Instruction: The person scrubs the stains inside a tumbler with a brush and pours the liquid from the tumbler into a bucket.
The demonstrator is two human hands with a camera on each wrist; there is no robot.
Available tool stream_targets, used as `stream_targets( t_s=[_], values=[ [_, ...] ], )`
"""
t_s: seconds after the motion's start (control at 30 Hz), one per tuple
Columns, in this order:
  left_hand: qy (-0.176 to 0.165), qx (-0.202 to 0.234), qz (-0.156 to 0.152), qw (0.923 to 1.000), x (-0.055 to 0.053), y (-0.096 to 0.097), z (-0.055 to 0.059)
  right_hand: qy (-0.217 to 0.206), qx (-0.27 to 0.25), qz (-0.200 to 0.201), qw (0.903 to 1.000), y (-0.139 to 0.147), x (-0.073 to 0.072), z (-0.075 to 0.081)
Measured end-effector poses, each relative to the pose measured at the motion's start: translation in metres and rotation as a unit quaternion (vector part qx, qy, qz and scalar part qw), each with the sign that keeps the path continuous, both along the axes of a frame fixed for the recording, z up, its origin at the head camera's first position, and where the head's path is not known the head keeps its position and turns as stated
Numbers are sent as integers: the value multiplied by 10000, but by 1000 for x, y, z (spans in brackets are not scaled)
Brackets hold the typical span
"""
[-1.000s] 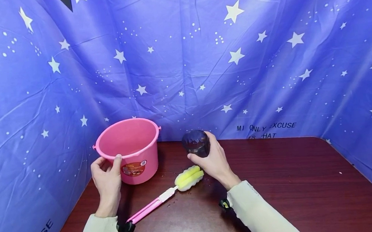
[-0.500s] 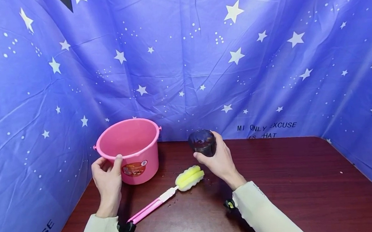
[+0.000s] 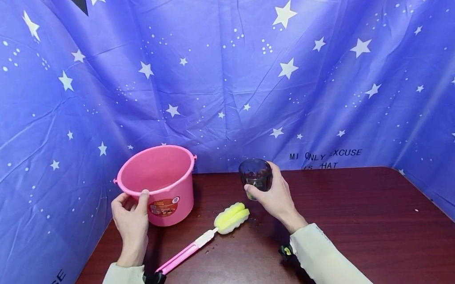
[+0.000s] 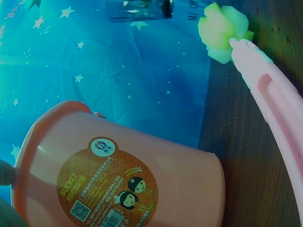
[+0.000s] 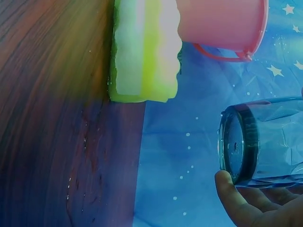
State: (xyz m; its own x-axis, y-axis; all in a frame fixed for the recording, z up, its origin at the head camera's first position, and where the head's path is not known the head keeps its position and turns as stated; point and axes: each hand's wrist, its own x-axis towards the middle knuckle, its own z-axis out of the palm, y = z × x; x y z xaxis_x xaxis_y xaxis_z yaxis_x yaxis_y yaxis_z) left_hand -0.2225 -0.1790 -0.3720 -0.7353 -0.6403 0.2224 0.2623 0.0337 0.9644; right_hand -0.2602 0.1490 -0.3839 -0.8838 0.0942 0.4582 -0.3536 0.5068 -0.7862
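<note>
A pink bucket (image 3: 184,208) stands at the left of the table, an orange label on its front. My left hand (image 3: 131,223) holds its rim at the near left, thumb against the rim; the left wrist view shows the bucket's label (image 4: 109,184) close up. In my right hand (image 3: 274,200) is a dark, clear drinking glass (image 3: 255,168), gripped by its side above the table. The right wrist view shows the glass's base (image 5: 234,146), apart from the tabletop. Between the hands lies a sponge bottle brush (image 3: 231,218) with a pink handle.
The dark red wooden table (image 3: 370,229) carries water drops near the brush head. A blue curtain with stars (image 3: 222,71) hangs behind and on both sides, right at the table's edges.
My right hand has moved a little to the right with the glass, which has tipped from leaning left to nearly upright. The left hand, bucket and bottle brush have stayed put.
</note>
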Motion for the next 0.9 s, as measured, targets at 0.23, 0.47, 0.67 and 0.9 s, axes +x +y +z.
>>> stream_targets(
  t_s=[0.23,0.47,0.67,0.9],
  values=[
    [-7,-16,-29,10000,1,0,0,-50,-28,-48,10000,5,1,-5],
    [51,4,157,9999,-2,0,0,-27,-103,-113,9999,9,1,-9],
    [71,-17,148,9999,-3,0,0,-80,-66,-199,9997,15,3,-12],
    [67,-13,128,9999,-3,0,-1,-64,18,-275,9996,20,4,-12]
  ],
)
